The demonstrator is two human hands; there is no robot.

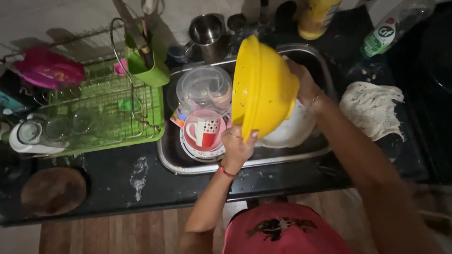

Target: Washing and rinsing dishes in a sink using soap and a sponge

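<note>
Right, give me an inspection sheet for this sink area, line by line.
Surface: dark countertop with a pale smear; steel sink set into it.
Job's things: yellow colander, tilted on edge above the sink.
Clutter: in the sink, a red-and-white mug on stacked plates, a clear plastic container, a white dish. Green dish rack with glasses, pink lid, steel cup, bottles, crocheted cloth, round wooden board.
Grippers: left hand, fingers on the colander's lower rim; right hand behind its bowl, fingers hidden.
Cables: nothing seen.
Surroundings: wooden floor below; dim light.
</note>
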